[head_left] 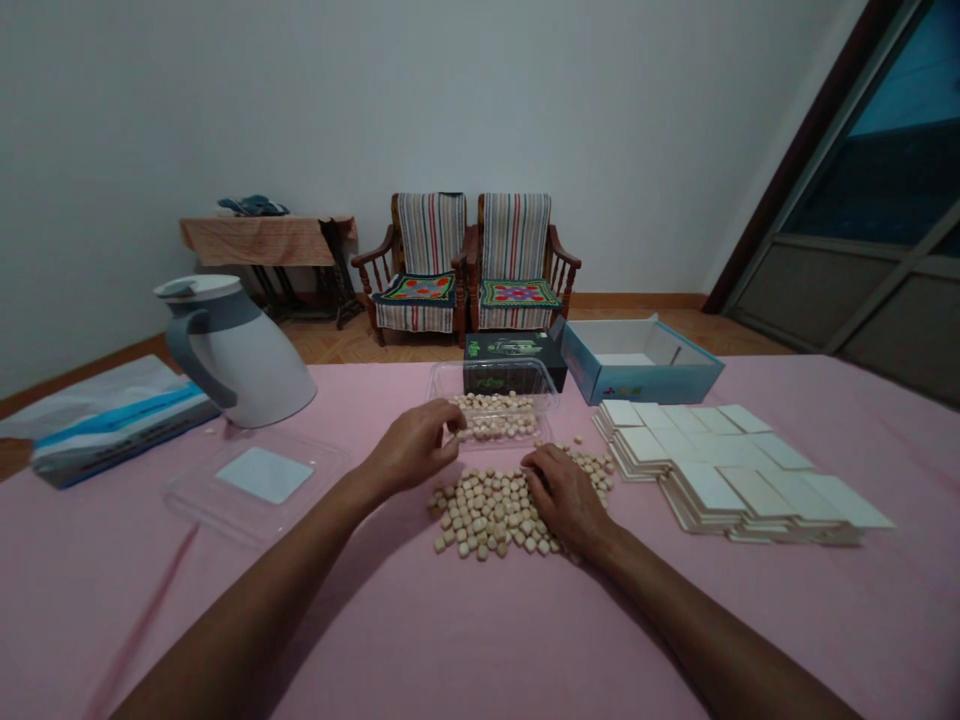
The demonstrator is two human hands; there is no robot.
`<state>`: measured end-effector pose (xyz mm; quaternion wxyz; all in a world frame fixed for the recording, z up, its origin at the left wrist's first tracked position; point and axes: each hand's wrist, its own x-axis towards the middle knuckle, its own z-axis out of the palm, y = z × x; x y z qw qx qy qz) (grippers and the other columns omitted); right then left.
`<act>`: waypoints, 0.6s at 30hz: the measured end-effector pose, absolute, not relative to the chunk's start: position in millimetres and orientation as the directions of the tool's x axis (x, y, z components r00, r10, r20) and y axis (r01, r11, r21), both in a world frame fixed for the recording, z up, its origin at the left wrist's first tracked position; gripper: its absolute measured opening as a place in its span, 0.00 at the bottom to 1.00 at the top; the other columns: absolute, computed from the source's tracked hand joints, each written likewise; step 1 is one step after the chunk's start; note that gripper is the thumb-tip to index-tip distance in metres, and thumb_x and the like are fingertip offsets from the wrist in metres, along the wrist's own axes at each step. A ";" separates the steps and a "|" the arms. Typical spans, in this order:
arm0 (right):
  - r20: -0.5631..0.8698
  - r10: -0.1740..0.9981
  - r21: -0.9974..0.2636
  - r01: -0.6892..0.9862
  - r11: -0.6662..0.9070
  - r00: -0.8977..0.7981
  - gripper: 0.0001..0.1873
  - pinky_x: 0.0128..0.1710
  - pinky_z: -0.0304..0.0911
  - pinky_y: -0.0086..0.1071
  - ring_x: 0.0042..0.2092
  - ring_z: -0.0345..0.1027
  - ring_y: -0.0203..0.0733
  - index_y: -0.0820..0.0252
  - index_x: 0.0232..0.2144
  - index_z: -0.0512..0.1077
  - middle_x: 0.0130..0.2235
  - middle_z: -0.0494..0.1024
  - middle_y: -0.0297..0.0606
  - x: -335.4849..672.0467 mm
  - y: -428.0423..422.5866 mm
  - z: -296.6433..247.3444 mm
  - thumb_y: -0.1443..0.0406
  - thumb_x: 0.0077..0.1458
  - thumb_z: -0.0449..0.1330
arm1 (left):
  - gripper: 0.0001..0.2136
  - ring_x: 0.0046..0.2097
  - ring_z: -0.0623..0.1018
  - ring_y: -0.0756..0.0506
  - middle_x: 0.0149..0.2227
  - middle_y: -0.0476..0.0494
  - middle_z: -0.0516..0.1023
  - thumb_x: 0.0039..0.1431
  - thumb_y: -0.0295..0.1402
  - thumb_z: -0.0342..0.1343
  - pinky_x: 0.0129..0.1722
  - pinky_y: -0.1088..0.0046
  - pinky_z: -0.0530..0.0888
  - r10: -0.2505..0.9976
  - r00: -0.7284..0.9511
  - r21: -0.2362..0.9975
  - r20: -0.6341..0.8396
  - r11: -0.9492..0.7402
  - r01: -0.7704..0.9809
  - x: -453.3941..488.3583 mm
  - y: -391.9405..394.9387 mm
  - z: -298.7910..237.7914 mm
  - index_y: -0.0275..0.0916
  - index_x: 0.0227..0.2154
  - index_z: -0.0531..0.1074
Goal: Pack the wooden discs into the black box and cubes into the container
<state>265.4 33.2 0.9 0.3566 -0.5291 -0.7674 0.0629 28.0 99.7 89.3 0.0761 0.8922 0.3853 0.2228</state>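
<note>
A loose pile of small pale square beads or cubes (480,515) lies on the pink cloth. Behind it stands a clear plastic container (544,375) with many of the same pieces (499,415) inside. At the container's near left corner is my left hand (420,440), its fingers curled and closed towards the thumb; whatever they may hold is hidden. My right hand (566,495) rests over the right side of the pile, fingers bent down together at the pieces. Its fingertips are partly covered, so anything pinched there is too small to name.
A clear lid (330,460) lies left, near a white and grey jug (259,365) and a blue-white packet (124,430). A black box (514,350) and an open blue box (645,380) stand behind. Stacked cream tiles (720,450) cover the right.
</note>
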 end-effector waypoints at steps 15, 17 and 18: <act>0.477 0.858 -0.491 0.752 0.440 -0.191 0.08 0.41 0.61 0.34 0.40 0.65 0.42 0.59 0.36 0.69 0.36 0.72 0.41 265.2 34.0 2.3 0.69 0.59 0.50 | 0.10 0.31 0.74 0.51 0.36 0.44 0.75 0.53 0.25 0.50 0.32 0.77 0.69 0.729 0.677 0.390 0.103 -0.655 0.647 -1.3 85.8 72.8 0.37 0.37 0.72; 0.477 0.862 -0.510 0.743 0.432 -0.174 0.08 0.41 0.61 0.34 0.40 0.66 0.42 0.60 0.37 0.69 0.37 0.72 0.41 268.3 34.8 4.7 0.68 0.60 0.50 | 0.11 0.31 0.74 0.50 0.35 0.44 0.75 0.52 0.26 0.51 0.31 0.77 0.68 0.729 0.685 0.405 0.003 -0.627 0.666 -4.3 80.3 69.2 0.37 0.37 0.73; 0.479 0.865 -0.515 0.749 0.417 -0.153 0.08 0.41 0.61 0.34 0.40 0.66 0.42 0.60 0.37 0.69 0.37 0.72 0.41 271.1 35.5 6.0 0.67 0.60 0.50 | 0.10 0.31 0.74 0.50 0.34 0.45 0.75 0.51 0.26 0.51 0.31 0.77 0.68 0.732 0.681 0.421 -0.033 -0.607 0.674 -4.6 78.2 67.4 0.37 0.36 0.73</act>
